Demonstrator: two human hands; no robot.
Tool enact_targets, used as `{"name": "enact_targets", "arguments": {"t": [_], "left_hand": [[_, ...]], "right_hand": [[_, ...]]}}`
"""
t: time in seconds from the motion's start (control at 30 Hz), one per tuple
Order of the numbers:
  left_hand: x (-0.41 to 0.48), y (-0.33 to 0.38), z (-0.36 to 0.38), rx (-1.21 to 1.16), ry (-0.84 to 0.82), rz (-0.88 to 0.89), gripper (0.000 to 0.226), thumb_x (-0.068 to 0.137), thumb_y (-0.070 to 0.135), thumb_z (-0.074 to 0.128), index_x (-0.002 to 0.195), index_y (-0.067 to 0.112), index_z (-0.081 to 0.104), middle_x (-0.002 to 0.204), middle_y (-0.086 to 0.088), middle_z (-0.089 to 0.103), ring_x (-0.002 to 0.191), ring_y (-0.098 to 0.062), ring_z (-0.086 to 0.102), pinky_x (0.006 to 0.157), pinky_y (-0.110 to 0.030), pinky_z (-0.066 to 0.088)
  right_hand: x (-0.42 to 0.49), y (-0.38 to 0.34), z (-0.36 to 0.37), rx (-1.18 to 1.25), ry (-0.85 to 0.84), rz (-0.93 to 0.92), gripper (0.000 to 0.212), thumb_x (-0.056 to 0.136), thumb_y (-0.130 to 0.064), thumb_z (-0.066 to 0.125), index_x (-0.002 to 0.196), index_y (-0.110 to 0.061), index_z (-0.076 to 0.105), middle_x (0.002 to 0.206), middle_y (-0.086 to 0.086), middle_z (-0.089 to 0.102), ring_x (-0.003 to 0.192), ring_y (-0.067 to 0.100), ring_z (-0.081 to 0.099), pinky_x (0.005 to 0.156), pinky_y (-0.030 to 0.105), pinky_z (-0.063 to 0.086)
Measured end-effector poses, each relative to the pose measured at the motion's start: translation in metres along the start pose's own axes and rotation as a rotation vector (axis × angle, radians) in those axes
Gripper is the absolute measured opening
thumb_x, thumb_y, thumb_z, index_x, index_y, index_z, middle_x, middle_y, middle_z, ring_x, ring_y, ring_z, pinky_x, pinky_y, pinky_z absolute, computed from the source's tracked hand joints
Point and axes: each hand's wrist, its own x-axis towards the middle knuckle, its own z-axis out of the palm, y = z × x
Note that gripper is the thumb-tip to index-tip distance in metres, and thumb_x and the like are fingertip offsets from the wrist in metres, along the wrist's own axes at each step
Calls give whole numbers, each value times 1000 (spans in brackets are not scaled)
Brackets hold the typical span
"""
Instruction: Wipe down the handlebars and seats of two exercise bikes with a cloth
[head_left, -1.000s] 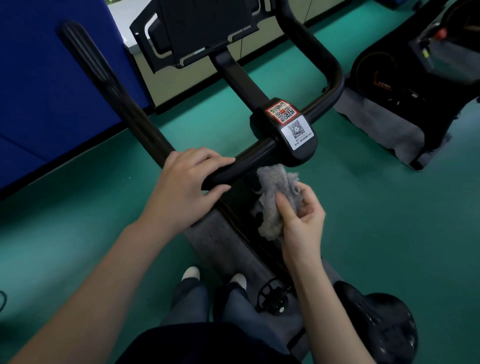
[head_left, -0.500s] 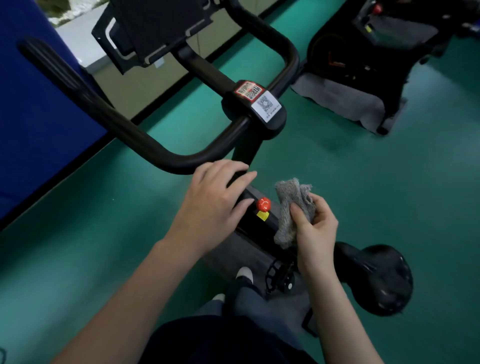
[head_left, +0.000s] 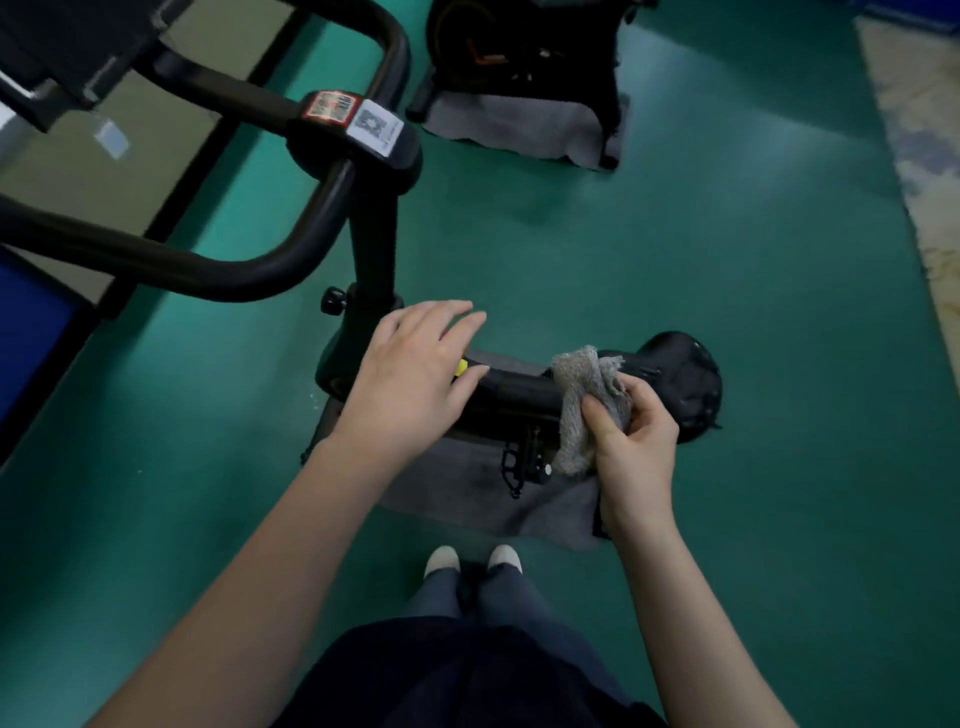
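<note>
Right hand (head_left: 634, 447) grip: thumb and curled fingers (head_left: 655, 415) bunch the grey cloth (head_left: 579, 410), judged soft, light, limp (its tail hangs below the thumb); best held by the wad. Seat (head_left: 685, 384) just beyond that grip, handlebars (head_left: 208, 265) well to its left. Left hand (head_left: 410, 379) grip wide, flat, holding nothing.

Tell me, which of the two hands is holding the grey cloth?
The right hand grips the grey cloth; the left hand is open, fingers straight, holding nothing.
</note>
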Motion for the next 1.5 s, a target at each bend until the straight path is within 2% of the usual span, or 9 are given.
{"name": "enact_targets", "arguments": {"t": [0.1, 0.23, 0.3, 0.47, 0.57, 0.73, 0.87, 1.03, 1.5], "left_hand": [[1, 14, 7, 14, -26, 40, 50, 92, 37, 52, 136, 16, 45, 139, -1, 46, 130, -20, 38, 108, -35, 24], [2, 39, 22, 47, -77, 96, 52, 92, 39, 51, 138, 16, 42, 141, 0, 44, 131, -20, 37, 108, -36, 23], [2, 57, 31, 60, -100, 121, 53, 92, 41, 50, 138, 17, 42, 141, 0, 43, 131, -20, 37, 108, -36, 23], [-3, 117, 57, 97, -137, 182, 55, 90, 45, 49, 138, 17, 41, 142, -1, 42, 132, -20, 35, 107, -36, 23], [-12, 160, 76, 117, -157, 197, 58, 91, 48, 47, 140, 18, 36, 145, -1, 38, 135, -20, 31, 110, -38, 23], [-32, 231, 112, 118, -184, 148, 64, 92, 52, 41, 144, 18, 28, 152, -1, 29, 140, -20, 22, 114, -40, 18], [-39, 271, 130, 109, -170, 100, 67, 91, 53, 41, 146, 17, 26, 152, -2, 28, 141, -20, 20, 114, -41, 18], [-42, 296, 143, 116, -152, 9, 71, 91, 57, 36, 148, 17, 19, 154, -2, 25, 142, -18, 18, 115, -42, 17], [48, 291, 189, 74, -144, -279, 70, 91, 55, 40, 146, 15, 27, 152, -2, 29, 141, -20, 21, 113, -44, 22]], "right_hand": [[-7, -1, -11, 2, 34, -14, 29, 85, 1, 61, 91, -27, 62, 90, -2, 68, 83, 9, 63, 81, 29, 51], [-14, 6, -38, -4, 81, 5, 20, 85, 0, 62, 100, -13, 64, 101, 9, 69, 98, 24, 65, 92, 43, 51], [-18, 9, -59, -12, 118, 13, 20, 85, -1, 62, 99, -15, 64, 99, 8, 69, 96, 24, 65, 91, 43, 51], [-30, 20, -132, 17, 211, 46, 30, 85, 0, 62, 91, -29, 62, 93, -1, 69, 88, 14, 64, 84, 31, 51], [-38, 35, -184, 18, 241, 71, 24, 85, 0, 62, 96, -21, 63, 98, 7, 69, 94, 21, 64, 90, 40, 52], [-53, 55, -274, 8, 275, 85, 29, 85, -1, 63, 90, -30, 63, 96, 2, 68, 92, 18, 64, 92, 44, 52], [-49, 65, -323, -1, 251, 106, 28, 85, -2, 63, 93, -29, 62, 100, 6, 68, 97, 23, 64, 94, 47, 50], [-27, 72, -352, -21, 159, 103, 22, 85, -1, 63, 104, -13, 62, 105, 12, 68, 101, 28, 64, 95, 48, 49], [124, 69, -331, -96, -71, 78, 20, 85, -2, 63, 101, -13, 63, 103, 11, 68, 100, 27, 64, 93, 49, 50]]}}
